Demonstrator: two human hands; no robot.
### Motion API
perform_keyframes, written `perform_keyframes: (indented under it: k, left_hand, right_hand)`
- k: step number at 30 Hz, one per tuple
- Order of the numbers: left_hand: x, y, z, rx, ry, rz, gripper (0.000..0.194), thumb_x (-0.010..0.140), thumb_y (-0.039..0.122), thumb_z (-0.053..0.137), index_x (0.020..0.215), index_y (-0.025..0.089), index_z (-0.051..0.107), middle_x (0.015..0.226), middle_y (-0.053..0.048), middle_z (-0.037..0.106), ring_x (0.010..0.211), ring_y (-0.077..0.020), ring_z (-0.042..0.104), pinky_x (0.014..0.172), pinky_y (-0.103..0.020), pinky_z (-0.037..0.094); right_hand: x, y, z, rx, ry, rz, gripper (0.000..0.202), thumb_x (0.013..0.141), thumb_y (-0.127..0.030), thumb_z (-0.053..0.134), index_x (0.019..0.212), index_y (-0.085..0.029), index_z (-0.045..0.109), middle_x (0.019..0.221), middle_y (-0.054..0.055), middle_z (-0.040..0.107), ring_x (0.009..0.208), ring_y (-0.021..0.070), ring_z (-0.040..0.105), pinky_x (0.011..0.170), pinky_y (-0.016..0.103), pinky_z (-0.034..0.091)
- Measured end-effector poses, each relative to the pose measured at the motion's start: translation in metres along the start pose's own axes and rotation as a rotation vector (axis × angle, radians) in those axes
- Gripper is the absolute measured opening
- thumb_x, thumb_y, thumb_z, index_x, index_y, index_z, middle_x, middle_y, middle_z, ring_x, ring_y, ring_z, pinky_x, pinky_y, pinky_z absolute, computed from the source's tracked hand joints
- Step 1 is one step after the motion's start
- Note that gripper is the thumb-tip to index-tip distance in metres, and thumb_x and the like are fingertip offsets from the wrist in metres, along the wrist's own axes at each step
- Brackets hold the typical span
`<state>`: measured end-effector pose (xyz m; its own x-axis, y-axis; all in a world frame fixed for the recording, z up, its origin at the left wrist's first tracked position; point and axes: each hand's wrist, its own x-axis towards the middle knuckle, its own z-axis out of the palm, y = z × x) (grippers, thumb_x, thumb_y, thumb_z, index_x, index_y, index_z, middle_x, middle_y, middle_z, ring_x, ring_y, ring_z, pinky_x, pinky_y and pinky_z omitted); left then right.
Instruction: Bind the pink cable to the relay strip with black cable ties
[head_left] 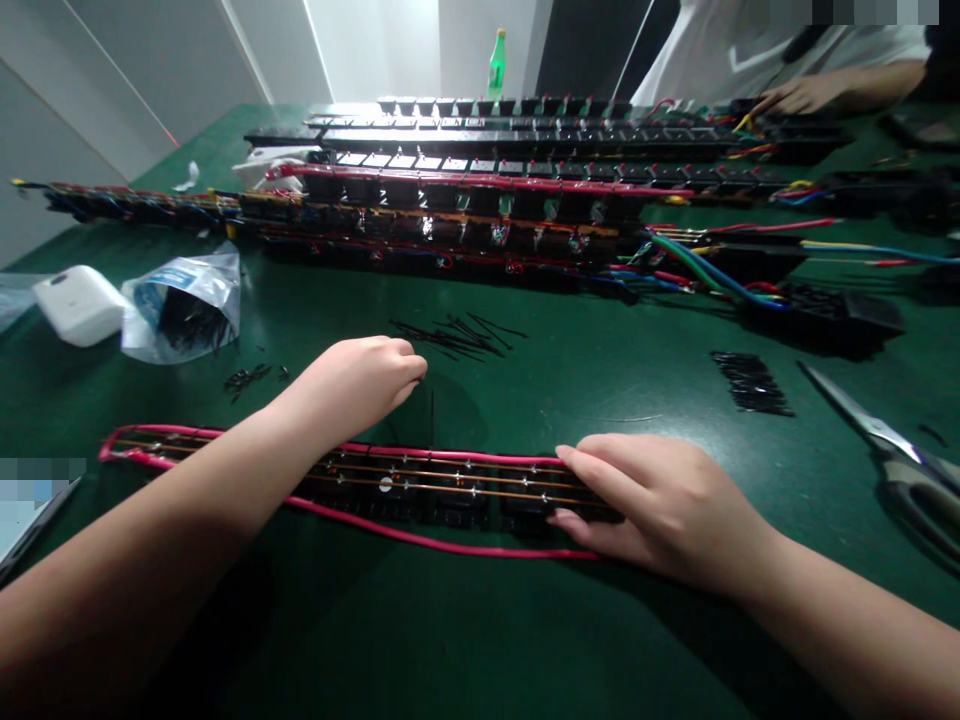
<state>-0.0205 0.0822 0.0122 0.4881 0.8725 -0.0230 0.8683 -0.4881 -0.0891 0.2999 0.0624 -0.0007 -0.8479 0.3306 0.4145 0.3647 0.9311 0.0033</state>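
A long black strip of modules [457,505] lies across the table before me, with several copper-coloured wires and metal contacts along its top. A red cable [405,537] loops around its left end and runs along both sides. My right hand [652,495] grips the strip's right part, thumb on the near side and fingers on the far side. Above the far edge, my left hand [382,375] is closed, its fingertips curled; anything in them is hidden. Beside it, a thin black cable tie tail [432,415] stands up from the strip. Loose black cable ties [465,337] lie just beyond my left hand.
Scissors [885,435] and a bundle of black ties [752,383] lie at right. A plastic bag [217,285] and a white case [80,305] sit at left. Wired black assemblies [480,190] fill the back, near a green bottle [496,68] and another person's hand [806,95].
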Motion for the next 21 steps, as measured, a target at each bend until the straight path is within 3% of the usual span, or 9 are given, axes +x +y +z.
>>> perform_keyframes:
  k: [5,9,12,15,19,21]
  left_hand:
    - [-0.002,-0.001,-0.006,-0.019,0.085,-0.033,0.018,0.093,0.022,0.053,0.090,0.020,0.070,0.093,-0.003,0.073,0.086,-0.0224,0.070,0.068,-0.031,0.050]
    - [-0.007,0.007,-0.026,-0.180,0.276,-0.099,0.014,0.091,0.022,0.054,0.093,0.018,0.068,0.094,-0.003,0.073,0.086,-0.0186,0.068,0.073,-0.029,0.051]
    - [-0.015,0.028,-0.044,-0.415,0.397,-0.028,0.006,0.090,0.018,0.058,0.091,0.018,0.065,0.087,0.000,0.071,0.075,-0.0127,0.066,0.071,-0.024,0.052]
    - [-0.025,0.058,-0.053,-0.576,0.477,0.084,0.007,0.092,0.014,0.059,0.091,0.018,0.064,0.090,0.000,0.073,0.081,-0.0110,0.068,0.076,-0.022,0.054]
    - [-0.036,0.097,-0.048,-0.664,0.539,0.327,0.009,0.093,0.010,0.058,0.090,0.016,0.063,0.096,-0.005,0.073,0.088,-0.0126,0.068,0.080,-0.022,0.054]
    - [-0.039,0.113,-0.042,-0.696,0.602,0.348,0.011,0.090,0.009,0.060,0.085,0.018,0.063,0.086,-0.003,0.072,0.077,-0.0129,0.066,0.075,-0.026,0.053]
  right_hand:
    - [0.002,0.000,-0.001,0.016,-0.016,-0.018,0.029,0.098,-0.035,0.055,0.101,-0.008,0.065,0.085,0.010,0.070,0.071,0.0204,0.063,0.060,0.032,0.048]
    - [0.005,0.000,-0.005,0.003,0.016,-0.009,0.035,0.095,-0.043,0.059,0.102,-0.009,0.066,0.085,0.011,0.071,0.077,0.0231,0.064,0.065,0.036,0.051]
    - [0.007,-0.004,-0.008,-0.026,0.093,0.011,0.030,0.093,-0.038,0.063,0.105,-0.010,0.065,0.090,0.011,0.072,0.081,0.0236,0.065,0.070,0.038,0.053]
    - [0.006,-0.013,-0.011,-0.012,0.185,0.052,0.022,0.091,-0.025,0.066,0.108,-0.012,0.064,0.090,0.010,0.073,0.082,0.0217,0.065,0.072,0.036,0.055]
    - [0.006,-0.032,-0.015,0.135,0.277,0.018,0.017,0.090,-0.016,0.067,0.107,-0.012,0.064,0.089,0.008,0.074,0.082,0.0187,0.067,0.072,0.033,0.057]
    - [0.007,-0.040,-0.018,0.206,0.294,-0.033,0.012,0.095,-0.013,0.056,0.104,-0.012,0.065,0.088,0.007,0.075,0.082,0.0182,0.068,0.072,0.033,0.058]
